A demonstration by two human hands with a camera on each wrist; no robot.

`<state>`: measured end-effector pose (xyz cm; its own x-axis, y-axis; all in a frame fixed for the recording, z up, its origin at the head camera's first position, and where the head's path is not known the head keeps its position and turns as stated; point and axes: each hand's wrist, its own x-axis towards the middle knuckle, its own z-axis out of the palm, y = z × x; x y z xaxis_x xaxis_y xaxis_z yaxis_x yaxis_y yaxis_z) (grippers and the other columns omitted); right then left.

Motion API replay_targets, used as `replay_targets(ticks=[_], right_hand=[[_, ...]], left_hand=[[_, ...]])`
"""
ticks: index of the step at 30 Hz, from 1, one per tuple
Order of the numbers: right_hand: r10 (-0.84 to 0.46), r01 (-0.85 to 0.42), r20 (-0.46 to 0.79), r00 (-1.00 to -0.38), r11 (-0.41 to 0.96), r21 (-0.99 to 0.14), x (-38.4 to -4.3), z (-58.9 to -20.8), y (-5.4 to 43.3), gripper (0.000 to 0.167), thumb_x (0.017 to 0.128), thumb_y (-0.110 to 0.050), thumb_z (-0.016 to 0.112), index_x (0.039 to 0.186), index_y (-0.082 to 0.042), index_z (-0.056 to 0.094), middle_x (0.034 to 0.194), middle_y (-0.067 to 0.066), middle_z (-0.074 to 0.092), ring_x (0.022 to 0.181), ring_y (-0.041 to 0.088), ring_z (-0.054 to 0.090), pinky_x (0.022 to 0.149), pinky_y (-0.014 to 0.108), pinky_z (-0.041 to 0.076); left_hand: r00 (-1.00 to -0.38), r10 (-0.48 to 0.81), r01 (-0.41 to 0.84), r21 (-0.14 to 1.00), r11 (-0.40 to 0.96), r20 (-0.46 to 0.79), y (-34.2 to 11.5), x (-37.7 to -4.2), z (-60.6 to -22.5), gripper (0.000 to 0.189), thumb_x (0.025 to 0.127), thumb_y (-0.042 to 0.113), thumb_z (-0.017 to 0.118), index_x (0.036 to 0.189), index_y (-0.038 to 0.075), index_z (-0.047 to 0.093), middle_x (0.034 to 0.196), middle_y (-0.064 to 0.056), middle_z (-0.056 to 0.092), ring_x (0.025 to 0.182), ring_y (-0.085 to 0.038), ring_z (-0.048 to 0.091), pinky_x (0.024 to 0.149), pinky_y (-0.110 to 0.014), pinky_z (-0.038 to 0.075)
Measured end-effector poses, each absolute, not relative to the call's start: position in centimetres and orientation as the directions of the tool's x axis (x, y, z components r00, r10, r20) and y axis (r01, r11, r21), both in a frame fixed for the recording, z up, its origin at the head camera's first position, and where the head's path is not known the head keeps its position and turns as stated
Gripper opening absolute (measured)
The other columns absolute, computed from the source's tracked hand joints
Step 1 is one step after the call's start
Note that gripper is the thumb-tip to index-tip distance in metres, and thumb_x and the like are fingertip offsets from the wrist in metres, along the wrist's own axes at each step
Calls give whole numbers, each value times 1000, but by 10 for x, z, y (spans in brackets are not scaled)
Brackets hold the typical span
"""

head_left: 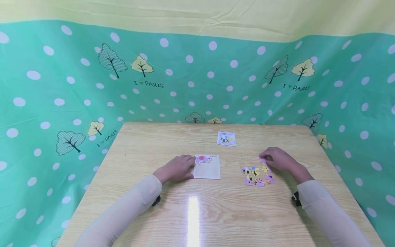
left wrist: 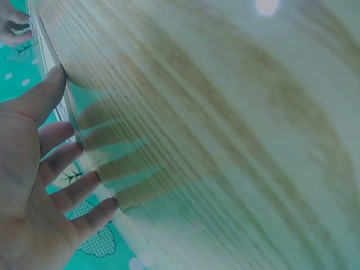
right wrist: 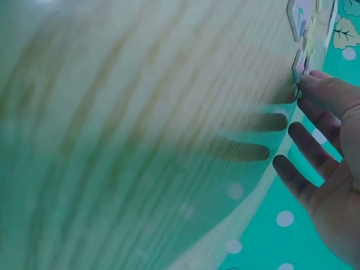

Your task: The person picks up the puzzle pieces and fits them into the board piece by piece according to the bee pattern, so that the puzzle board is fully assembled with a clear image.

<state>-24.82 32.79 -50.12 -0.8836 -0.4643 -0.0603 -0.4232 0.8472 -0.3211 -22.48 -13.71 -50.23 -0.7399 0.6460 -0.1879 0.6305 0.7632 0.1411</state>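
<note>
In the head view a white square puzzle board [head_left: 207,171] lies near the middle of the table, with joined pink puzzle pieces [head_left: 203,159] along its top left. My left hand [head_left: 179,167] rests at the board's left edge, thumb and fingertips spread along it; the left wrist view shows these fingers fairly straight. To the right lies a group of loose puzzle pieces [head_left: 255,180], pink and yellow with bee pictures. At the group's upper end my right hand [head_left: 279,160] pinches a pink puzzle piece [head_left: 262,160] between thumb and index finger, its other fingers spread in the right wrist view.
A square picture card [head_left: 226,139] with a bee lies farther back on the wooden table [head_left: 160,140]. Green dotted cloth [head_left: 172,68] hangs behind and at both sides. A bright light reflection crosses the front of the table.
</note>
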Motion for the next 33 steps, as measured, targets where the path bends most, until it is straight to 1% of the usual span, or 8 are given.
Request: replay_targets(ticks=[6,12,21,30,33], right_hand=[[-488,-453,-23,-872,825,-338,-249,-497,322,30,91,-11,74,121,-9,73,110,6,73,105,29,66,96,54,55],[-504,-468,-13,-863,810,-354,-249,-488,306,32,92,-13,74,123,-8,72,112,6,73,107,29,65,97,54,54],[-535,-489,3,-845,768,-414,-250,-483,269,32,93,-16,72,125,-11,72,114,3,73,109,27,64,99,52,54],[-569,-514,4,-822,740,-434,-254,-487,231,29,93,-18,73,123,-14,73,113,0,73,109,22,65,99,46,56],[-580,-521,-2,-815,734,-436,-255,-488,220,29,93,-18,73,122,-15,73,114,-1,73,110,22,65,102,45,55]], left_hand=[[-741,643,627,144,766,-192,-137,-225,-501,64,96,50,65,144,9,55,157,-14,47,146,-32,45,120,-50,41],[-741,643,626,151,765,-192,-136,-224,-500,62,96,49,66,143,9,56,156,-14,48,145,-33,45,120,-50,41],[-748,631,614,145,776,-205,-135,-223,-499,63,96,49,66,144,9,56,157,-14,47,146,-32,44,120,-50,41],[-750,629,613,143,777,-205,-134,-224,-500,64,96,49,66,144,9,55,156,-14,48,145,-32,45,120,-50,42],[-750,629,613,143,777,-205,-134,-224,-500,64,95,49,66,145,10,55,156,-14,48,145,-32,45,119,-50,42]])
